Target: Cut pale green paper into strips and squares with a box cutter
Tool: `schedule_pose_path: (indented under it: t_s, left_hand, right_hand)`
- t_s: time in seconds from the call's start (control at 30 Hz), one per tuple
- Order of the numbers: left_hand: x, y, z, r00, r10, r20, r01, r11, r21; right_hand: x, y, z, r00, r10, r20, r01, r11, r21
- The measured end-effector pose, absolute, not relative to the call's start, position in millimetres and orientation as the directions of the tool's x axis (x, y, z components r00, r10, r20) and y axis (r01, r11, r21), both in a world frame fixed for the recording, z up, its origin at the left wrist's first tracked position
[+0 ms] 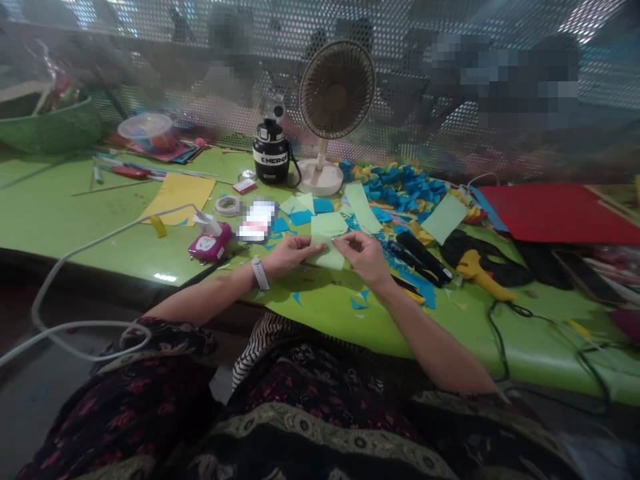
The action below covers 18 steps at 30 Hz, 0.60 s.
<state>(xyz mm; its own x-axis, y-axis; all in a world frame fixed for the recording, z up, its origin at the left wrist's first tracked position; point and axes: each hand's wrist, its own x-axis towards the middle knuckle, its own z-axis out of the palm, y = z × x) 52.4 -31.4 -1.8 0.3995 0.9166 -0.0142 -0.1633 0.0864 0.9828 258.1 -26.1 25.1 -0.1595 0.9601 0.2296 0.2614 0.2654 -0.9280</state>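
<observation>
A pale green piece of paper [327,257] is held between my two hands over the front part of the table. My left hand [293,255], with a watch on its wrist, pinches the left edge of that paper. On the other side, my right hand [364,259] has thumb and fingertips closed on its upper right part. Just behind lies a stack of pale green paper [329,223], partly covered by the held piece. Blue paper squares [301,218] and a longer pale green strip [363,208] are close by. Black-handled scissors [423,257] rest to the right of my right hand.
A fan [337,90] and a black bottle [271,152] stand at the back, beside a heap of blue and yellow paper pieces [405,188]. A yellow glue gun [484,275] with a cord lies right. Leftward are a phone [257,221], tape roll [227,205] and purple power adapter [210,243].
</observation>
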Motion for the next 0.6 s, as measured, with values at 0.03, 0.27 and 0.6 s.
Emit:
schedule_pose_path:
  t_s: [0.03,0.27,0.6]
  left_hand:
    - [52.4,-31.4,-1.7,0.399,0.917,-0.007,-0.16,0.077,0.984]
    - [52.6,-30.3,-1.9,0.389,0.92,0.047,-0.136,0.007,0.991]
    - [53.2,-29.6,-2.3,0.335,0.94,0.07,-0.133,-0.026,0.991]
  right_hand:
    - [258.0,-26.0,25.4,-0.16,0.959,0.232,0.262,0.268,-0.927]
    - [258.1,-25.9,25.2,-0.159,0.96,0.233,0.247,0.267,-0.931]
    - [257.5,-26.8,28.2,-0.147,0.966,0.214,0.224,0.243,-0.944]
